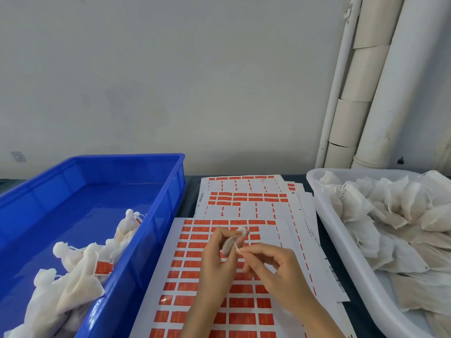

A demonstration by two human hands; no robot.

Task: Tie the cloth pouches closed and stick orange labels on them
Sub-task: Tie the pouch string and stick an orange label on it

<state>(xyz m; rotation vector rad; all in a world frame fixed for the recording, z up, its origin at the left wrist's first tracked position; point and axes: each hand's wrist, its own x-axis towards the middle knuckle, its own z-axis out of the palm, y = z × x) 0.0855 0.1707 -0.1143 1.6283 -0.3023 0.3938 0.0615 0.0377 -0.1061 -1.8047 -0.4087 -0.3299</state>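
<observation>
My left hand (217,262) grips a small white cloth pouch (230,242) by its neck, above a sheet of orange labels (185,274). The pouch's gathered top pokes out past my fingers. My right hand (275,267) pinches the pouch's thin white drawstring (237,248) and holds it taut just right of the pouch. Several tied pouches (73,269) lie in the blue bin (156,230) on the left; one carries an orange label (103,267). A heap of untied pouches (390,215) fills the white tray (327,215) on the right.
More label sheets (244,196), partly peeled, lie stacked behind the front sheet on the dark table. A pale wall rises behind the table. White pipes (361,81) run up the back right corner.
</observation>
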